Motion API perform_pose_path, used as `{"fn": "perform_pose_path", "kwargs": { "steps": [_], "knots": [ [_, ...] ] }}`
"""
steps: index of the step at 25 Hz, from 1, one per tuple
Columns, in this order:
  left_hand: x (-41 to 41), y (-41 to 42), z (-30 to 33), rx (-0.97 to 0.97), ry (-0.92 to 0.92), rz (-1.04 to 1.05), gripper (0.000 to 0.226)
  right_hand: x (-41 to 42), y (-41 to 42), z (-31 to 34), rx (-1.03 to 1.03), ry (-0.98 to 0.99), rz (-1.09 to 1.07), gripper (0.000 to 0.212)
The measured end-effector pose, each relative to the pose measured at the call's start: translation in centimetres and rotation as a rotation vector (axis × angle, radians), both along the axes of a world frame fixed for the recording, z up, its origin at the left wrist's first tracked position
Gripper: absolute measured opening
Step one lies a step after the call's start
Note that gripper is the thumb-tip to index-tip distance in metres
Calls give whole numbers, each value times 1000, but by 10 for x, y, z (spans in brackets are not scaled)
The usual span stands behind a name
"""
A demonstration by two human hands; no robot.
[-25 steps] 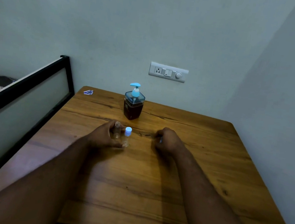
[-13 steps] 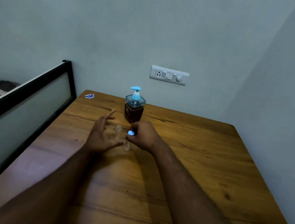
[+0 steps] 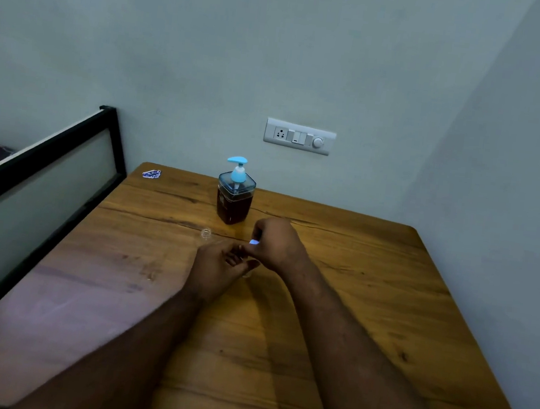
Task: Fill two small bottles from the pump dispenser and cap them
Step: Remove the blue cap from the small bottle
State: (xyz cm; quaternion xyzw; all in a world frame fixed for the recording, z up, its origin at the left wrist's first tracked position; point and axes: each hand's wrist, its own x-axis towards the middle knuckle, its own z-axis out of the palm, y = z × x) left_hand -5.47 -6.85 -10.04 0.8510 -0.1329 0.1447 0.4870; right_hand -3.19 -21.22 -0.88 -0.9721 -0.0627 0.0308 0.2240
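Our right hand point(image 3: 277, 244) pinched the blue cap point(image 3: 254, 242) of a small bottle point(image 3: 246, 273) that our left hand point(image 3: 221, 264) gripped with curled fingers, near the pump dispenser point(image 3: 235, 193).

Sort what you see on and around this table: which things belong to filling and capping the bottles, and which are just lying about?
Job: pump dispenser; open small bottle; capped small bottle, its blue cap pinched by the right hand; left hand.

Lying about: blue-and-white scrap; wall switchboard.
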Motion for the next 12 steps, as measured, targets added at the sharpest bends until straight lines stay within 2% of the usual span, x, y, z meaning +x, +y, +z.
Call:
{"fn": "perform_pose_path", "kwargs": {
  "steps": [4, 8, 11, 12],
  "knots": [
    [2, 3, 4, -53, 65, -34, 37, 2, -7, 5, -52, 33, 164, 15],
    [2, 4, 2, -72, 78, -17, 34, 1, -1, 21, -96, 62, 230, 40],
    [0, 5, 3, -56, 90, -22, 32, 2, 9, 21, -214, 49, 250, 28],
    [0, 5, 4, -66, 95, -15, 33, 2, 12, 19, -205, 47, 252, 31]
  ]
}}
